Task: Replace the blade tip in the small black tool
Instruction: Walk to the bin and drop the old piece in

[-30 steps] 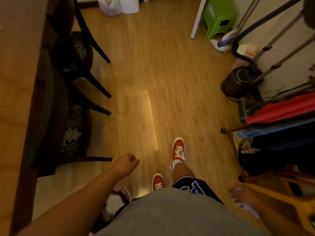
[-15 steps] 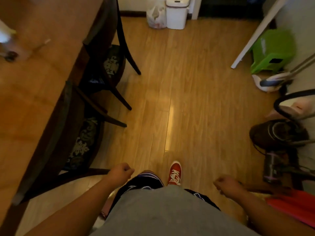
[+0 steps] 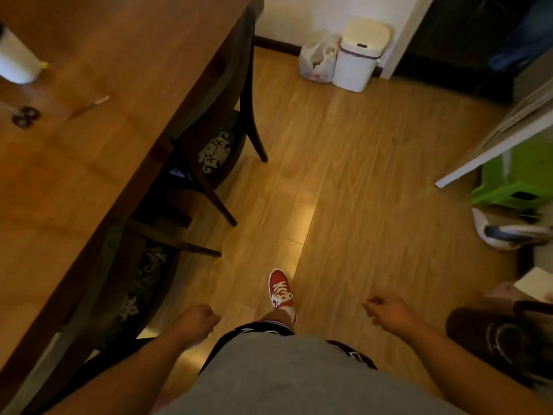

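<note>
Wooden and brown, the worktop fills the left side of the view, and the person stands beside it on the floor, with one red shoe set forward. Both hands hang low in front of the body. The left hand is curled into a loose fist and holds nothing that I can see. The right hand is also curled, fingers bent in, and it seems empty too, though its palm is hidden.

On the far part of the worktop lies a thin, long object, light at one end. It may be the small tool or a blade part, but it is too blurred to say, and no clearly black tool is visible. Just to its left lies a pair of scissors, and behind them stands a white cylinder.

The thin object lies ahead and to the left of both hands, well apart from them. Its long axis runs diagonally, from lower left to upper right. The left hand is the nearer one, because it is on the worktop side. Two dark chairs stand between the person and that edge. I judge that the task itself is not yet begun; the person must first come closer to the worktop.
</note>
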`<state>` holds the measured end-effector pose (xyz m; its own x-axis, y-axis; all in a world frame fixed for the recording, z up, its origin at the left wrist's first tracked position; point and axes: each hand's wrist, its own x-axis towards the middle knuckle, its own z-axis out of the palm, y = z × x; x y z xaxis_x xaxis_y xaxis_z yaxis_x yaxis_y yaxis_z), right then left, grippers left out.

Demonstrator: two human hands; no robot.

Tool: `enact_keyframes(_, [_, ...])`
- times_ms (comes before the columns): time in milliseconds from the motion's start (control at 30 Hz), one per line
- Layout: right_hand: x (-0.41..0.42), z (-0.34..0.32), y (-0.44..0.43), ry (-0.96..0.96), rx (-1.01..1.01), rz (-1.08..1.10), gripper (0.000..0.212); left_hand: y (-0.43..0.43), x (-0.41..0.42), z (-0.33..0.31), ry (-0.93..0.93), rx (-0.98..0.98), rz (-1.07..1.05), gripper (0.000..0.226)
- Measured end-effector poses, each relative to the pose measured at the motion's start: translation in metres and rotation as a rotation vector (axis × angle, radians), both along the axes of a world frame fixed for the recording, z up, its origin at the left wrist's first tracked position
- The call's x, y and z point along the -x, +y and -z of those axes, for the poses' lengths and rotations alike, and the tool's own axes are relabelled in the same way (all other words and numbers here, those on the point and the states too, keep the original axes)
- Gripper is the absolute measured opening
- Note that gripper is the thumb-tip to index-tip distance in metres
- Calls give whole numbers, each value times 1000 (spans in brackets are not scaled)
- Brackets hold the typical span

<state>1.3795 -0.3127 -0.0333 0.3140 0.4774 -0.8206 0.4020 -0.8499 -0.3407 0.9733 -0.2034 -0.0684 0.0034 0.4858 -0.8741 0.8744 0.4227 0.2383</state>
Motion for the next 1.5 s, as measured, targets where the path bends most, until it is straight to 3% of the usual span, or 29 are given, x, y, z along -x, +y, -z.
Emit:
enact_keyframes(367, [-112,-2,94,-67,142,28,21,180,-121,-51,-134,-148,117,28])
enact_keyframes(533, [-144,-7,202,-71,125,-189,20,227,-146,-75,-127,-248,43,21])
enact_keyframes(700, [-136,-49,340,-29,-125,-477,15,263,-165,-115,-106,-435,-49,15])
enact_keyframes(967, [-36,-131,519,180,-447,-891,19,305,-168,-175,-55,-707,-256,10])
enact_keyframes(1233, [126,-167,609,226,-691,-1250,27,356,-74,-196,23,-800,-564,8])
enact_keyframes(1367, [204,-160,634,239,-661,-1355,31,384,5,-164,131,-725,-578,26])
enact_keyframes(1500, [280,-137,663,197,-441,-1438,32,403,69,-119,260,-656,-452,52])
